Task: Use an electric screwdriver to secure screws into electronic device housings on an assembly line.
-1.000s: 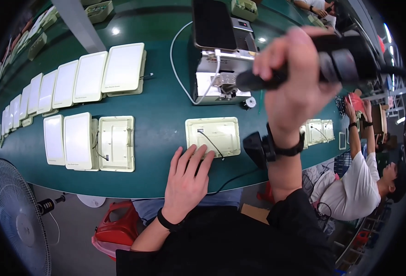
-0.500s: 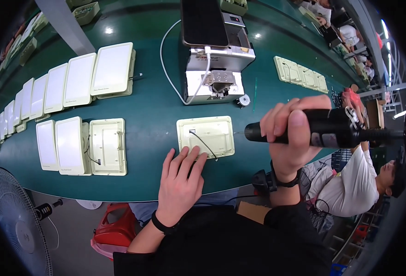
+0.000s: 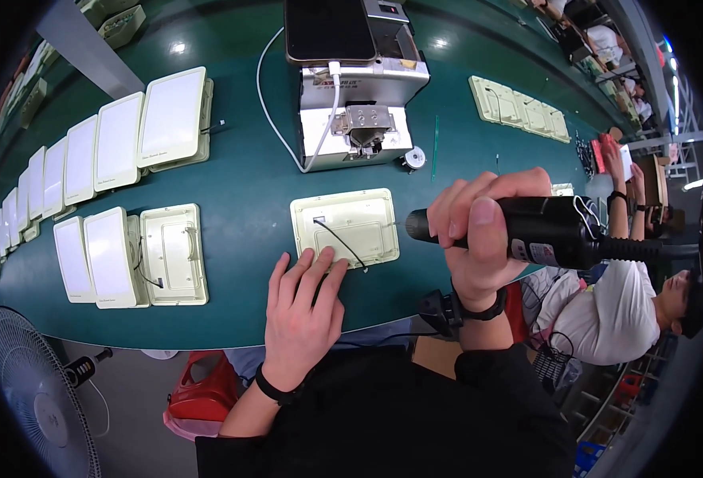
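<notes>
My right hand (image 3: 479, 247) is wrapped round a black electric screwdriver (image 3: 550, 227), held almost level. Its thin bit points left, close to the right edge of a cream plastic housing (image 3: 367, 211); I cannot tell whether the tip touches it. The housing lies flat on the green table, with a short black cable (image 3: 339, 240) running across it. My left hand (image 3: 302, 315) rests its spread fingertips on the housing's near edge. To the left of it stand more panels with white faces (image 3: 111, 255) and one cream housing with its back up (image 3: 173, 255).
A metal machine (image 3: 351, 119) with a phone (image 3: 329, 30) on it stands behind the housing. Rows of white panels (image 3: 116, 139) run along the left. More cream housings (image 3: 518, 109) lie far right. A fan (image 3: 45, 406) is at lower left; a co-worker (image 3: 606, 319) sits at right.
The view has shifted slightly, so the table's things appear further left. My hands keep their grip and place at the housing. The co-worker's arms at right have moved, now reaching over the table.
</notes>
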### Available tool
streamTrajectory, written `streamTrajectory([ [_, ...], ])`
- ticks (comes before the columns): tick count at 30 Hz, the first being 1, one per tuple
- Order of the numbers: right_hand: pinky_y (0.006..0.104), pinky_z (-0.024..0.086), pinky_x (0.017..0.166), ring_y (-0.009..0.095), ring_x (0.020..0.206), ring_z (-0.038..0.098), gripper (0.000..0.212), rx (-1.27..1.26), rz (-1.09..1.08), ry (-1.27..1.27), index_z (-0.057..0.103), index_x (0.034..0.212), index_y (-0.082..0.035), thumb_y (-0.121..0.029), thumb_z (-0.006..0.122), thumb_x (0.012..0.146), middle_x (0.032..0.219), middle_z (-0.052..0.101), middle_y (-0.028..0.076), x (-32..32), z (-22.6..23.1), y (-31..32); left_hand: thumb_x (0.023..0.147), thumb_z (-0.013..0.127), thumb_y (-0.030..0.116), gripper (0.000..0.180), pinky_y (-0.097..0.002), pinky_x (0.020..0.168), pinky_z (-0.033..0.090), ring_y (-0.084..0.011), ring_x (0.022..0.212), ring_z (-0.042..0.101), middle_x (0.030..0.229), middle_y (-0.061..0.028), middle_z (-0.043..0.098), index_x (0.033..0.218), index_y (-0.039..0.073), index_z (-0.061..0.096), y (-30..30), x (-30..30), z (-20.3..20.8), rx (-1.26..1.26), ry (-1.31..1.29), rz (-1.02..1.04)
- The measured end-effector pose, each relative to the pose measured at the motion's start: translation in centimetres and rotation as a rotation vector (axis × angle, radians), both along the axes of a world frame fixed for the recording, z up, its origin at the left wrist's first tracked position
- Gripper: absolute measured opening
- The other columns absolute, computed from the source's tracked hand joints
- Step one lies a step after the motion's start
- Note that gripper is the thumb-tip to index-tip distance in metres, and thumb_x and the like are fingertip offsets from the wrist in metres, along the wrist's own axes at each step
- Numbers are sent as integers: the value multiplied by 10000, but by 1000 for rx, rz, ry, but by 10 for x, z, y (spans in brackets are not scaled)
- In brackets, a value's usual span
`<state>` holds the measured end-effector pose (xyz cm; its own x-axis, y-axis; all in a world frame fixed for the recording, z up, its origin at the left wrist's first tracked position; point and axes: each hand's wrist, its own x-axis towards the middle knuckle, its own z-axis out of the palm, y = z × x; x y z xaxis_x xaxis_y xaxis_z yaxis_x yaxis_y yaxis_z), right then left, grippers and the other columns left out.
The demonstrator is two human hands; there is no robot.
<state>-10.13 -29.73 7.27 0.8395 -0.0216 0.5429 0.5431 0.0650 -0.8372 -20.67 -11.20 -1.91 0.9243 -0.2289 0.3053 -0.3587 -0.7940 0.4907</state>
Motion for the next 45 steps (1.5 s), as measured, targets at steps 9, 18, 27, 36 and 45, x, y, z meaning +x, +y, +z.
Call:
streamTrajectory([
  [9, 345, 456, 484, 151, 484, 443, 173, -50, -34, 54, 445, 1048, -37, -96, 599, 994, 657, 491, 73, 0, 3, -1, 843, 694, 58, 514, -542, 1176, 419, -309, 1310, 574, 1401, -103, 627, 1355, 70, 662, 2, -1, 3, 13, -29, -16],
  [18, 345, 440, 497, 158, 504, 475, 134, 148, -32, -175, 499, 1101, -27, -63, 587, 1007, 675, 490, 61, 58, 59, 55, 850, 676, 55, 489, -500, 1183, 425, -299, 1307, 578, 1383, -110, 634, 1337, 30, 653, 4, -6, 2, -74, -89, 10],
  [27, 340, 450, 502, 163, 524, 494, 165, 192, 151, -41, 487, 1078, -40, -100, 625, 1012, 671, 509, 67, 32, 42, 58, 796, 698, 16, 464, -507, 1155, 458, -318, 1266, 619, 1335, -121, 666, 1259, 10, 678, 6, -5, -2, -115, -106, -2],
  [36, 327, 451, 496, 152, 519, 484, 259, -106, 396, -41, 451, 1114, -52, -200, 651, 1041, 663, 511, 70, 3, 7, 72, 850, 706, 92, 414, -485, 1169, 450, -296, 1279, 614, 1343, -124, 661, 1252, -2, 677, 10, -5, -2, -112, -81, -36],
  [45, 328, 449, 492, 151, 511, 477, 271, -34, 355, 12, 417, 1067, -63, -190, 654, 1032, 667, 524, 79, 5, -1, 89, 868, 686, 94, 361, -483, 1158, 465, -300, 1233, 649, 1327, -133, 671, 1217, -1, 685, 12, -5, -4, -140, -74, -36],
])
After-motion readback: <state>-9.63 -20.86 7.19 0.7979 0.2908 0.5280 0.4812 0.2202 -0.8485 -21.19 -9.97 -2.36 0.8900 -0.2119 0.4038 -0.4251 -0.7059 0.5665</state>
